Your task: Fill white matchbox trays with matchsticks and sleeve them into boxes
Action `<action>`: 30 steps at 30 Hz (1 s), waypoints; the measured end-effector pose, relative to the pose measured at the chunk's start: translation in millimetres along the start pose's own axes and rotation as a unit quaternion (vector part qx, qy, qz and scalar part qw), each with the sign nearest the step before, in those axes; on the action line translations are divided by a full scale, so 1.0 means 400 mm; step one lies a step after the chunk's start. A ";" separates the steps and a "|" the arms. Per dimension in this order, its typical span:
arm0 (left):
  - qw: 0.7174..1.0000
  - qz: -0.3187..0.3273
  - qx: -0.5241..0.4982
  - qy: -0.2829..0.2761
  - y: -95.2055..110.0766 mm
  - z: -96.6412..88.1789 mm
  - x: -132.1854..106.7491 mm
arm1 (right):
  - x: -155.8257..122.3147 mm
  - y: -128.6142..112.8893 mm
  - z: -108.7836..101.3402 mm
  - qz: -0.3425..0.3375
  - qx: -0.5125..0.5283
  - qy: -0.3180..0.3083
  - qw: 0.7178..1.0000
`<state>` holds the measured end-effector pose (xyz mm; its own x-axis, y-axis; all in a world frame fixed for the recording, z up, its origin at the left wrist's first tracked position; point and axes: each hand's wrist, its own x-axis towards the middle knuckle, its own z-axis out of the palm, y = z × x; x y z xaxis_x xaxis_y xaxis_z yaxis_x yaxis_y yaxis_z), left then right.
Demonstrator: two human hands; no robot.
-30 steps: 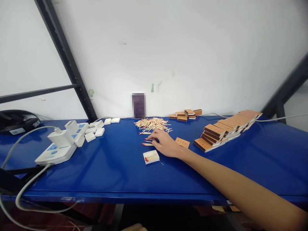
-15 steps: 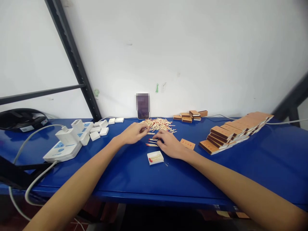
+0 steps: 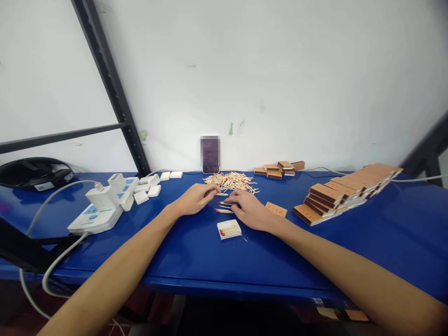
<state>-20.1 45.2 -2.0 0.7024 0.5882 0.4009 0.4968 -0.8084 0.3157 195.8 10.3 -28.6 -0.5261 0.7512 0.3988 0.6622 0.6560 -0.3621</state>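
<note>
A pile of loose matchsticks [image 3: 233, 180] lies near the back of the blue table [image 3: 196, 261]. My left hand [image 3: 196, 197] rests at the pile's near edge, fingers curled in a pinch over matchsticks. My right hand [image 3: 249, 210] lies just right of it, fingers bent down onto a few separate matchsticks [image 3: 223, 207]. In front of both hands sits a small white open tray [image 3: 229, 229] with a few red-tipped matches in it. An orange matchbox sleeve [image 3: 276, 209] lies flat beside my right wrist.
A long overlapping row of orange matchboxes [image 3: 345, 189] runs along the right. A small heap of matchboxes [image 3: 280, 169] sits at the back. White trays [image 3: 149, 185], a power strip with chargers [image 3: 101, 205] and cables are at left. A phone [image 3: 210, 154] leans on the wall.
My left arm came into view and reached to the near edge of the matchstick pile. My right hand stayed on the separate matchsticks, shifting only slightly.
</note>
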 end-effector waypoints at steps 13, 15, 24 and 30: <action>0.999 -0.002 0.041 -0.016 0.014 -0.003 -0.005 | -0.003 0.003 -0.002 -0.019 0.008 0.006 1.000; 0.998 -0.017 0.025 -0.048 0.009 -0.003 -0.004 | -0.004 0.003 -0.003 -0.013 0.014 0.008 1.000; 0.987 -0.084 -0.079 -0.112 -0.004 0.003 -0.006 | -0.006 -0.004 -0.008 -0.004 0.000 -0.007 1.000; 0.987 -0.081 -0.071 -0.115 -0.002 0.001 -0.004 | -0.005 -0.002 -0.007 -0.003 0.003 -0.009 1.000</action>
<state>-21.6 44.7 -3.2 0.7249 0.6757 0.1337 0.5477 -0.6831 0.4831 197.9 8.2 -26.7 -0.5393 0.7485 0.3858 0.6562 0.6607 -0.3645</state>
